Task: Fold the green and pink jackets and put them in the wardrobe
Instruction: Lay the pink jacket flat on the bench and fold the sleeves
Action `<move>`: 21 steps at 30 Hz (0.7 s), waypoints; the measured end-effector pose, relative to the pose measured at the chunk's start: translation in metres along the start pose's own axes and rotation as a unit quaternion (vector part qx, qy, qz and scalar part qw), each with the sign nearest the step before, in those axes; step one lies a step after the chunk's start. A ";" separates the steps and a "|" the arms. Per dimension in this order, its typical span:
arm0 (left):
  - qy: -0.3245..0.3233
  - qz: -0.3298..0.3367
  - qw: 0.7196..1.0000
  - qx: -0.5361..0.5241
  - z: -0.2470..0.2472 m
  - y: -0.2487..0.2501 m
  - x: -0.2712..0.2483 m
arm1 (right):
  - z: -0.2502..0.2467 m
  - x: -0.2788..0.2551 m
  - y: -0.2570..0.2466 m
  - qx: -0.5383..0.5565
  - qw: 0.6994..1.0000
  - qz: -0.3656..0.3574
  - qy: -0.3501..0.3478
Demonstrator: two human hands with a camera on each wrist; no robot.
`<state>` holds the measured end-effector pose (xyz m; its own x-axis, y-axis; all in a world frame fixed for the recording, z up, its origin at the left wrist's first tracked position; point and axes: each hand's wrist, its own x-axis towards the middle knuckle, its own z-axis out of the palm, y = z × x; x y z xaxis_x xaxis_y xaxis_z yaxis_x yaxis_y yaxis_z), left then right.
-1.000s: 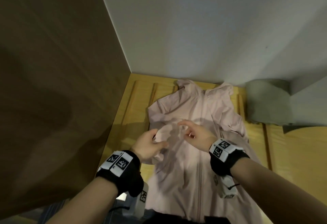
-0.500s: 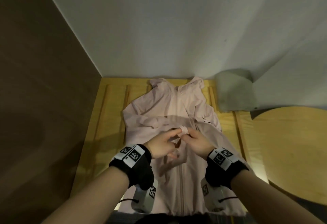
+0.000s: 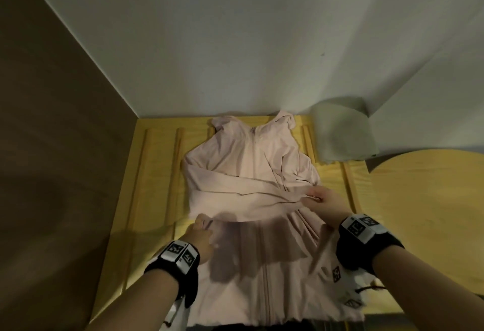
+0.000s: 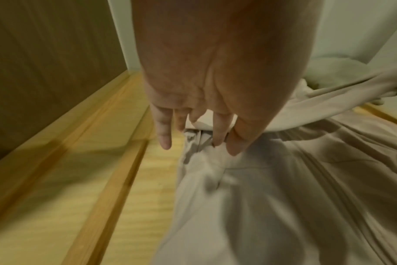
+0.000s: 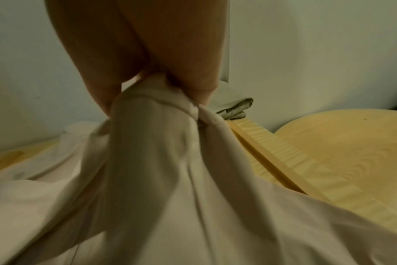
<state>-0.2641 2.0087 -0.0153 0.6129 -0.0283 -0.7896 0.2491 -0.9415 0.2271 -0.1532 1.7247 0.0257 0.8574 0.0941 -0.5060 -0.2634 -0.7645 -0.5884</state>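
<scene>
The pink jacket (image 3: 248,168) lies front up on the wooden slatted surface (image 3: 154,173), collar toward the wall. One sleeve (image 3: 251,194) is stretched across its chest. My right hand (image 3: 314,196) pinches the end of that sleeve at the jacket's right side; in the right wrist view the right hand (image 5: 156,84) holds the cloth (image 5: 170,179) bunched between thumb and fingers. My left hand (image 3: 203,227) pinches the jacket's left edge at waist height, where the left hand (image 4: 224,143) has fabric (image 4: 261,197) gathered under its fingertips. The green jacket (image 3: 343,134) sits folded at the back right.
A brown panel (image 3: 52,173) walls off the left side and a white wall (image 3: 262,42) closes the back. A round-edged wooden board (image 3: 432,199) lies to the right of the slats. Bare slats show left of the jacket.
My hands, close together over the jacket's middle, have moved apart. The right hand drew the sleeve end across to the right; the left hand went to the jacket's left edge.
</scene>
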 end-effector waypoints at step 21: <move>0.047 -0.133 0.982 -0.124 0.013 -0.005 0.015 | -0.005 0.007 0.004 -0.049 0.998 -0.016 -0.044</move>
<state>-0.2663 2.0083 -0.0354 0.5662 0.2493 -0.7857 0.5767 -0.8008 0.1615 -0.1461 1.7194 0.0231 0.8213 0.1728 -0.5437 -0.1876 -0.8182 -0.5434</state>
